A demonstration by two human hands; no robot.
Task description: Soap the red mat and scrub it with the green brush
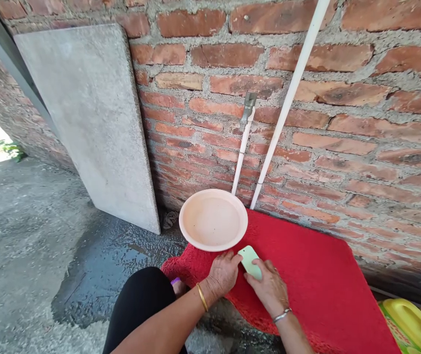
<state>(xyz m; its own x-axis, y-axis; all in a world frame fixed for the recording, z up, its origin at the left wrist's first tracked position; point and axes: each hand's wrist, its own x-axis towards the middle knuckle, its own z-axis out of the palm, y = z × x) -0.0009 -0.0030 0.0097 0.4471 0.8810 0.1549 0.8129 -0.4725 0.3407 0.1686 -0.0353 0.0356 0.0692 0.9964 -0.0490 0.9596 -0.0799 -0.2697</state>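
Note:
A pale green scrub brush [249, 258], a rounded oblong with a small hole at its far end, lies flat side up over the red cloth [306, 265]. My right hand [269, 290] grips its near end, thumb and fingers along the sides; any bristles are hidden underneath. Just left of the brush, my left hand [222, 273] is pressed on the cloth with curled fingers, its thumb close to the brush's far end. Beyond the left hand stands a pale pink basin [212, 223], its near rim close to the fingers.
A yellow jug [412, 324] stands at the lower right. Behind the cloth rises a brick wall [361, 132] with a tap [248, 110] and white pipes [291, 98]. A grey slab [92, 113] leans at left. Water wets the concrete floor [96, 270] beside my knee.

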